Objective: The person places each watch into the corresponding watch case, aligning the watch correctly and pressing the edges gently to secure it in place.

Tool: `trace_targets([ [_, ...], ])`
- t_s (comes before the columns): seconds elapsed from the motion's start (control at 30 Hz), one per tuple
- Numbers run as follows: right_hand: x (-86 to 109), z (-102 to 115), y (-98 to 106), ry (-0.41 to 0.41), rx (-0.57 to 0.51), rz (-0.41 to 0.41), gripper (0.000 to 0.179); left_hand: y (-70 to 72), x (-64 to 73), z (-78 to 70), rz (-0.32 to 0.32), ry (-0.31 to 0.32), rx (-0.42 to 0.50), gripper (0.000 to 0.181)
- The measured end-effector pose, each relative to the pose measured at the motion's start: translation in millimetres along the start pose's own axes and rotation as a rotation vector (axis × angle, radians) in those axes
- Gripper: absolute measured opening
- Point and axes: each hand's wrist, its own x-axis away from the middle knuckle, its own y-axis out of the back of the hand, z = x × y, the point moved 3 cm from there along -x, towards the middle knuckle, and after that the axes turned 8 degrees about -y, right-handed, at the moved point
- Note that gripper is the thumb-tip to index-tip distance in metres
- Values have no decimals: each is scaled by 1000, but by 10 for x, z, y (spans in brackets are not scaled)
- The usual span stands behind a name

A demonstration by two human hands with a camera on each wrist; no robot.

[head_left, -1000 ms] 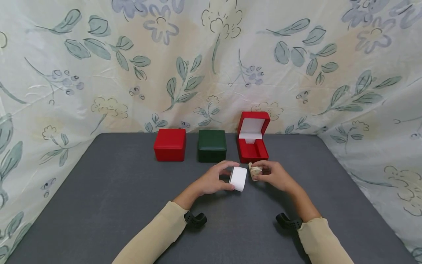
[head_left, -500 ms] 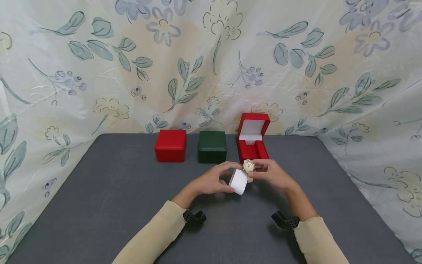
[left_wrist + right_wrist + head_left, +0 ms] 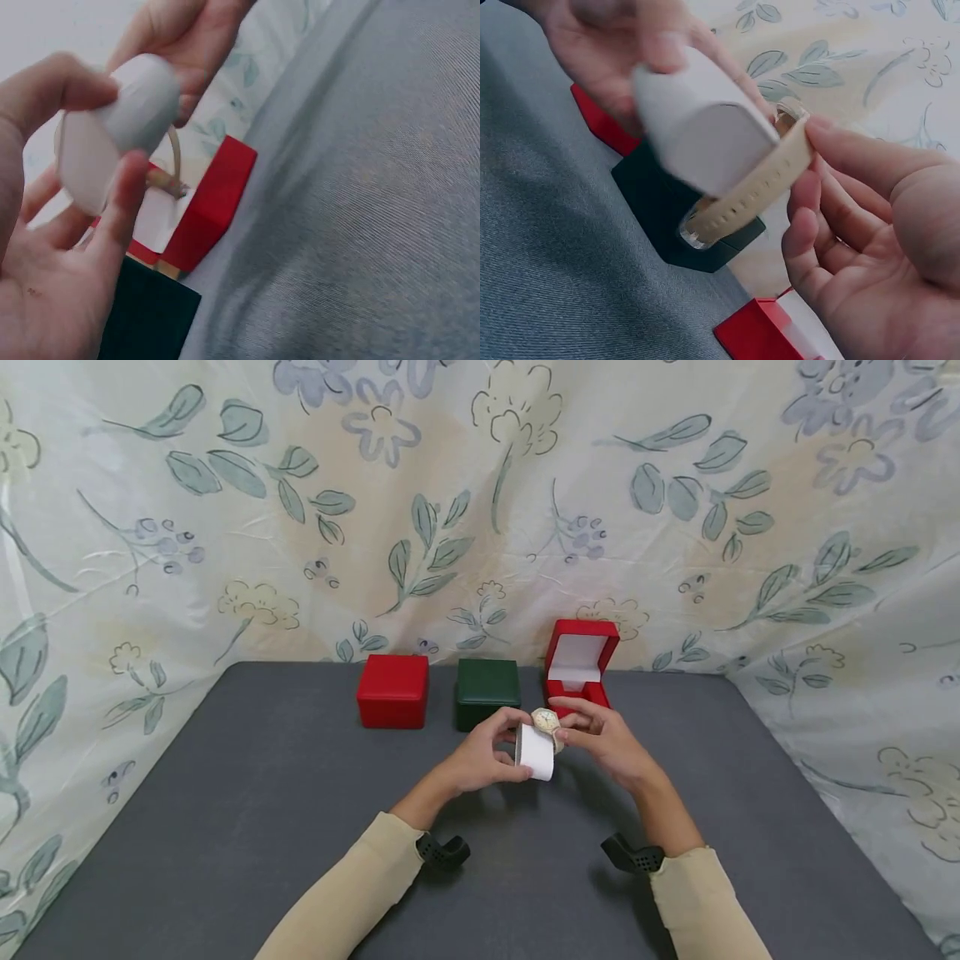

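Note:
My left hand (image 3: 480, 758) grips a white watch cushion (image 3: 536, 755) between thumb and fingers, held above the table. A wristwatch (image 3: 545, 720) with a cream strap and a pale gold-rimmed dial is pinched by my right hand (image 3: 598, 739). In the head view the dial lies at the cushion's upper edge. The right wrist view shows the looped strap (image 3: 757, 184) right beside the cushion's end (image 3: 712, 146); whether the loop goes around it cannot be told. Motion blurs the cushion (image 3: 142, 101) in the left wrist view.
Behind my hands stand a closed red box (image 3: 392, 695), a closed green box (image 3: 487, 695) and an open red box (image 3: 585, 627) with a white-lined lid. They sit in a row on the dark grey table (image 3: 247, 793), before a floral curtain (image 3: 337, 552). Each wrist wears a black strap.
My right hand has moved left with the watch, bringing it up to the cushion. The dial has come into view. My left hand has raised the cushion slightly.

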Motion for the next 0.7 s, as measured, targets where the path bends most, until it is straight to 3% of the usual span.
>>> trace_targets([
  [0.13, 8, 35, -35, 20, -1, -25, 50, 74, -8, -24, -157, -14, -28, 61],
  [0.27, 19, 55, -73, 19, -15, -18, 48, 112, -14, -51, -259, -30, -63, 61],
  [0.53, 18, 77, -85, -16, -11, -43, 45, 80, -16, -90, -384, -47, -112, 61],
  [0.7, -6, 73, -90, -56, -32, -66, 41, 62, -3, -110, -437, -68, -93, 63],
])
